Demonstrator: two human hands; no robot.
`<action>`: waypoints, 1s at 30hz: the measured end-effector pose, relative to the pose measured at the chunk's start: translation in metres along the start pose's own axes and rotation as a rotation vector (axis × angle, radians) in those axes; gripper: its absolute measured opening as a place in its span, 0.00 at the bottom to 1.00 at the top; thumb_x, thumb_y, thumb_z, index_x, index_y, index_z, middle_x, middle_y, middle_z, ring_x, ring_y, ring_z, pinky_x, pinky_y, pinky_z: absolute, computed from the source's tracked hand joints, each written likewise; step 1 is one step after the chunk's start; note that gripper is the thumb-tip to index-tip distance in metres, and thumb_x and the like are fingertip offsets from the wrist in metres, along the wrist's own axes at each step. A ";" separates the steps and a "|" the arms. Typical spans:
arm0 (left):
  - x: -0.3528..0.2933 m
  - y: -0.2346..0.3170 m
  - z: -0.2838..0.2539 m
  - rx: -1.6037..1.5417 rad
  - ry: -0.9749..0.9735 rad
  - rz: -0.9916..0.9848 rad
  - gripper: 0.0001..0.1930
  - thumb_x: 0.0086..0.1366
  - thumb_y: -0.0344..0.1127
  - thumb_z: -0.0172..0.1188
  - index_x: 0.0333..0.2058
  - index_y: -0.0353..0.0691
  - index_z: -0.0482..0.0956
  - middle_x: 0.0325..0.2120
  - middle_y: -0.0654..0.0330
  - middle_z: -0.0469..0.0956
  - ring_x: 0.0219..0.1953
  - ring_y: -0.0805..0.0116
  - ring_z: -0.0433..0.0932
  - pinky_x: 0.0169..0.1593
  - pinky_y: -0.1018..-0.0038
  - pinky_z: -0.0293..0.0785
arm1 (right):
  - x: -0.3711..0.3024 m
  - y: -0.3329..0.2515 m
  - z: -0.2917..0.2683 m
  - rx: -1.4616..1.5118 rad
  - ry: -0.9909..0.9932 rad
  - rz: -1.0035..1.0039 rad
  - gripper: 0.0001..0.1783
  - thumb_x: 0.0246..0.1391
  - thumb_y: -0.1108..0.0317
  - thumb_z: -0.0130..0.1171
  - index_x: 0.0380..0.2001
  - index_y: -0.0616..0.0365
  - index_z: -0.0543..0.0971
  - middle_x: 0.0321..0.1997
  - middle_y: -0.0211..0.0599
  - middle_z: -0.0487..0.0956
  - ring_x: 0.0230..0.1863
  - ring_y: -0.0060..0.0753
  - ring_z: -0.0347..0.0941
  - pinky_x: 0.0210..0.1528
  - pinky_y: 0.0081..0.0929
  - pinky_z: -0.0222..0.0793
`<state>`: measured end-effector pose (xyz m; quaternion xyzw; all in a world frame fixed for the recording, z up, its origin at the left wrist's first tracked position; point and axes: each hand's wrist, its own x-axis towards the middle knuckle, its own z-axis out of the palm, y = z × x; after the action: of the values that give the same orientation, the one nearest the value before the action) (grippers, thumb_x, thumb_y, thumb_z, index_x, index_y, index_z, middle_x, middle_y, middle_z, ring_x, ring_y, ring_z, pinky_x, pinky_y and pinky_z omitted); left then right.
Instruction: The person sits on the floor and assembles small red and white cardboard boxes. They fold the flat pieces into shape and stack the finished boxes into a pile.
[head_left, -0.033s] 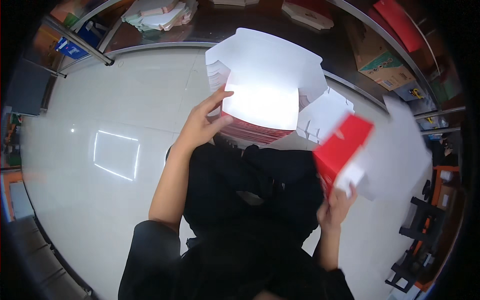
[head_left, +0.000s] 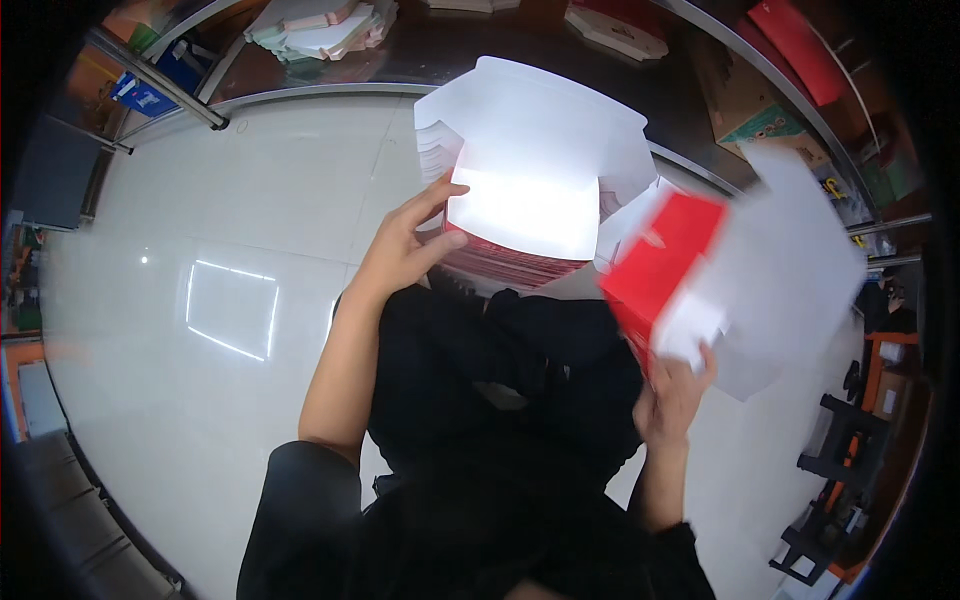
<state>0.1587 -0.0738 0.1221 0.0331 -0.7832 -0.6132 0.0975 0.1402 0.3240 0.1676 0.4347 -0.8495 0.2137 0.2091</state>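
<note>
A thick stack of nested cardboard boxes (head_left: 525, 215), white inside with red outer edges, stands in front of my knees. My left hand (head_left: 412, 245) grips its left edge, fingers over the rim and thumb along the red front. To the right, my right hand (head_left: 674, 400) holds a separate red-and-white cardboard box (head_left: 668, 250) by its near end. This box is tilted, and its broad white lid flap spreads out to the right, smeared by motion. It partly covers more white cardboard beside the stack.
A dark shelf (head_left: 465, 45) runs across the far side, bearing flat pale card pieces (head_left: 325, 28) and a red-and-white card piece (head_left: 618, 35). A brown carton (head_left: 745, 100) stands at far right. Black-and-orange racks (head_left: 845, 440) line the right side.
My right hand has shifted the red-and-white cardboard box a little leftward and away from me, nearer the stack. My left hand stays on the stack.
</note>
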 end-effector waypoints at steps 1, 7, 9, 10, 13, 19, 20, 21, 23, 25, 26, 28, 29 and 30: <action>-0.001 0.002 -0.003 -0.031 -0.007 -0.027 0.32 0.62 0.27 0.67 0.64 0.38 0.68 0.67 0.50 0.64 0.66 0.53 0.68 0.55 0.68 0.77 | 0.042 -0.005 -0.001 0.002 -0.056 -0.049 0.22 0.48 0.85 0.58 0.47 0.56 0.80 0.33 0.35 0.78 0.37 0.35 0.75 0.66 0.56 0.57; -0.007 0.006 -0.007 -0.031 0.017 -0.088 0.33 0.61 0.33 0.70 0.63 0.36 0.69 0.69 0.45 0.62 0.68 0.47 0.66 0.61 0.60 0.75 | 0.161 -0.011 0.039 -0.075 -0.329 -0.278 0.17 0.48 0.82 0.57 0.40 0.49 0.82 0.31 0.26 0.78 0.38 0.32 0.75 0.70 0.58 0.53; -0.007 0.011 -0.005 0.070 0.029 -0.007 0.34 0.61 0.36 0.70 0.64 0.34 0.68 0.68 0.43 0.63 0.67 0.48 0.67 0.60 0.59 0.75 | 0.168 -0.009 0.041 -0.103 -0.384 -0.284 0.18 0.48 0.82 0.58 0.39 0.49 0.82 0.32 0.25 0.79 0.40 0.31 0.75 0.71 0.59 0.51; -0.007 0.011 -0.005 0.048 0.090 0.014 0.34 0.62 0.38 0.70 0.64 0.34 0.68 0.66 0.43 0.65 0.65 0.49 0.70 0.59 0.59 0.76 | 0.171 -0.008 0.042 -0.113 -0.409 -0.284 0.18 0.48 0.82 0.58 0.39 0.48 0.82 0.32 0.25 0.79 0.41 0.31 0.75 0.72 0.60 0.50; -0.002 0.011 -0.005 -0.002 0.231 0.034 0.33 0.62 0.46 0.69 0.61 0.34 0.72 0.60 0.41 0.72 0.59 0.50 0.77 0.58 0.59 0.76 | 0.173 -0.004 0.039 -0.105 -0.478 -0.241 0.18 0.47 0.83 0.59 0.39 0.48 0.82 0.31 0.25 0.79 0.42 0.31 0.74 0.74 0.61 0.46; 0.034 0.063 -0.006 0.358 0.261 -0.141 0.20 0.58 0.45 0.66 0.38 0.30 0.85 0.30 0.40 0.83 0.35 0.47 0.84 0.45 0.61 0.79 | 0.172 0.002 0.052 0.025 -0.438 -0.269 0.19 0.46 0.80 0.63 0.42 0.48 0.83 0.34 0.30 0.79 0.46 0.35 0.74 0.74 0.61 0.48; 0.040 0.069 -0.009 0.485 0.235 -0.191 0.18 0.57 0.42 0.65 0.34 0.29 0.85 0.26 0.40 0.81 0.32 0.45 0.83 0.42 0.60 0.79 | 0.173 0.003 0.055 0.109 -0.332 -0.258 0.17 0.49 0.80 0.62 0.42 0.49 0.82 0.34 0.32 0.79 0.47 0.35 0.74 0.72 0.57 0.52; 0.044 0.071 -0.011 0.611 0.209 -0.241 0.15 0.56 0.39 0.63 0.30 0.28 0.85 0.22 0.39 0.80 0.29 0.43 0.82 0.39 0.59 0.78 | 0.176 0.006 0.057 0.192 -0.225 -0.247 0.15 0.52 0.79 0.62 0.43 0.51 0.82 0.34 0.33 0.79 0.48 0.34 0.74 0.71 0.53 0.55; 0.049 0.072 -0.010 0.613 0.277 -0.160 0.12 0.53 0.35 0.60 0.27 0.28 0.83 0.21 0.38 0.77 0.26 0.40 0.79 0.36 0.57 0.76 | 0.171 0.019 0.067 0.348 0.048 -0.046 0.11 0.58 0.78 0.60 0.44 0.54 0.81 0.36 0.34 0.79 0.49 0.32 0.74 0.66 0.43 0.61; 0.055 0.072 -0.006 0.624 0.289 -0.104 0.11 0.53 0.33 0.59 0.26 0.28 0.82 0.20 0.37 0.76 0.25 0.39 0.78 0.34 0.55 0.75 | 0.143 0.053 0.091 0.481 0.383 0.342 0.08 0.63 0.75 0.58 0.44 0.59 0.80 0.39 0.34 0.80 0.49 0.28 0.74 0.60 0.32 0.67; 0.059 0.069 -0.005 0.642 0.271 -0.096 0.11 0.53 0.33 0.59 0.26 0.29 0.82 0.20 0.38 0.76 0.25 0.39 0.78 0.34 0.55 0.75 | 0.133 0.068 0.105 0.547 0.293 0.419 0.08 0.64 0.73 0.57 0.44 0.60 0.80 0.40 0.35 0.81 0.48 0.29 0.75 0.57 0.31 0.68; 0.060 0.067 -0.006 0.665 0.258 -0.085 0.11 0.53 0.34 0.59 0.27 0.29 0.82 0.20 0.38 0.77 0.24 0.39 0.77 0.33 0.56 0.74 | 0.120 0.083 0.128 0.694 0.108 0.570 0.10 0.66 0.68 0.56 0.44 0.61 0.80 0.42 0.37 0.82 0.47 0.32 0.77 0.52 0.30 0.71; 0.059 0.067 -0.006 0.664 0.260 -0.076 0.11 0.53 0.33 0.59 0.27 0.29 0.82 0.20 0.39 0.76 0.23 0.40 0.77 0.32 0.57 0.73 | 0.116 0.082 0.135 0.781 0.040 0.644 0.10 0.63 0.68 0.61 0.43 0.62 0.80 0.41 0.37 0.83 0.45 0.30 0.78 0.50 0.30 0.72; 0.058 0.069 -0.005 0.662 0.261 -0.066 0.11 0.53 0.33 0.59 0.27 0.29 0.82 0.20 0.39 0.76 0.23 0.41 0.76 0.31 0.58 0.73 | 0.114 0.082 0.142 0.938 0.025 0.614 0.11 0.61 0.69 0.63 0.44 0.61 0.80 0.43 0.36 0.82 0.47 0.28 0.77 0.52 0.29 0.71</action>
<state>0.1072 -0.0720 0.1962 0.1663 -0.9189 -0.3197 0.1606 -0.0128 0.2165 0.0978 0.2112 -0.7484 0.6250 -0.0686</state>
